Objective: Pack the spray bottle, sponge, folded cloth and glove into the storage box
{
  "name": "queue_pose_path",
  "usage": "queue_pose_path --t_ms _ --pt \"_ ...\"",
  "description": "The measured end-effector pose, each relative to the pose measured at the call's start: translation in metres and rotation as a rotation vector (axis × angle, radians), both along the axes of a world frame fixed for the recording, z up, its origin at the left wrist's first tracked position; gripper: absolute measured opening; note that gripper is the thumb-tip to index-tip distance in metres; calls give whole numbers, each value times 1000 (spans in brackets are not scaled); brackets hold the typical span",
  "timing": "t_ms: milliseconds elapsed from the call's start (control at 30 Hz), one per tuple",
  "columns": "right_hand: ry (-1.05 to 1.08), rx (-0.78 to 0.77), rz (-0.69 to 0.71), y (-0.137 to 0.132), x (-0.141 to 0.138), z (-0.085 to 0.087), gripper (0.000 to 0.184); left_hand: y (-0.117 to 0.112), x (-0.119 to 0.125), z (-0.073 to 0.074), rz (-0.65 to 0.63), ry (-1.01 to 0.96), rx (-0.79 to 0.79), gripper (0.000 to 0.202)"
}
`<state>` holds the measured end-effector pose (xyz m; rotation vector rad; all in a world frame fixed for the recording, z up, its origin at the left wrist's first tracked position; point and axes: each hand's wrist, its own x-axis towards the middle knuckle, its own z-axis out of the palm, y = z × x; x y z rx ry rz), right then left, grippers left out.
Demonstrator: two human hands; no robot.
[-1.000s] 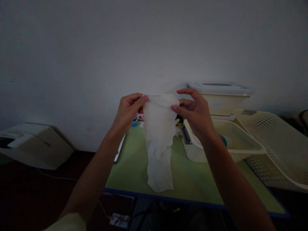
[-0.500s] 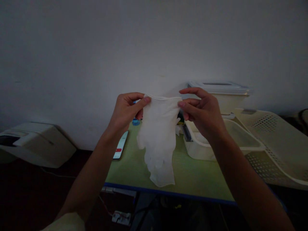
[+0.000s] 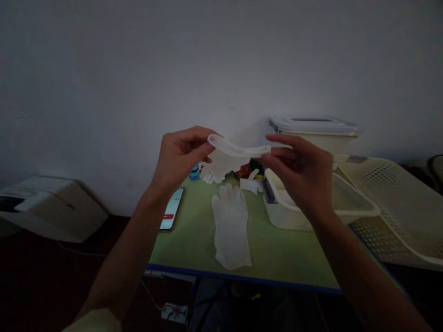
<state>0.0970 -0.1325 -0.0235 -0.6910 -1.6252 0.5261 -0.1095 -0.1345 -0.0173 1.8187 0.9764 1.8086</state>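
Stage: one item is laid out and one is in hand. The flat glove (image 3: 231,230) is spread on the green desk (image 3: 194,244), its fingers pointed away and its cuff turned toward the near edge; it is touched by neither hand. The held glove (image 3: 238,151) is kept off the desk, and its cuff is stretched sideways into a curved band that sags at the middle. No glove is worn on either hand. From this layout, the flat glove is judged to be settled and the held glove not yet so.

Position: the held glove is suspended between the two hands, above and beyond the flat glove. The left end of its cuff is pinched between thumb and fingers of the left hand (image 3: 183,152). The right end is pinched by the right hand (image 3: 301,170), with the index finger lifted clear. How far its body extends behind the cuff cannot be told, as white pieces are seen behind it.

Surroundings: a phone (image 3: 172,212) is placed left of the flat glove; a white tub (image 3: 282,217) is placed to its right, below the right hand.
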Motion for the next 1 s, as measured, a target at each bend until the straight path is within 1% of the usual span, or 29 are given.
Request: queue_pose_path --t_ms 33,67,100,133,200,233,267,300,333,367,400,467,633,733,900,1000 --pt "-56 8 -28 -10 4 -13 27 -11 -1 -11 -32 42 -16 7" --pt "-123 6 -43 -19 7 -31 25 -21 -1 -27 -73 90 -56 4" --pt "-200 -7 -37 -28 11 -53 20 -31 -1 -47 -120 142 -107 5" --pt "-271 -38 -15 -35 15 -77 17 -40 0 -71 -148 196 -198 8" --pt "-388 -161 26 -48 21 -124 18 -54 5 -120 -196 270 -421 13" --pt "-440 -232 45 -52 24 -144 19 -59 7 -143 -209 290 -511 16" --pt "-480 -287 67 -55 26 -160 20 -63 9 -161 -226 308 -562 17" --pt "-485 -310 74 -58 28 -171 20 -66 10 -175 -247 331 -575 19" --pt "-492 -335 84 -59 29 -178 20 -68 11 -185 -263 351 -586 21" --pt "-495 -346 95 -60 30 -181 19 -69 10 -190 -269 364 -586 22" --pt "-500 -352 105 -60 31 -182 19 -70 9 -192 -272 375 -576 22" --pt "-521 -352 118 -60 32 -180 18 -71 6 -192 -273 387 -555 20" --pt "-539 -303 129 -64 33 -177 23 -74 1 -191 -295 436 -536 18" --pt "-541 -318 146 -67 34 -177 22 -77 2 -192 -273 489 -504 14" --pt "-572 -348 163 -69 35 -173 19 -82 3 -189 -298 574 -464 21" --pt "-590 -352 170 -68 35 -172 14 -83 2 -188 -302 615 -480 15"
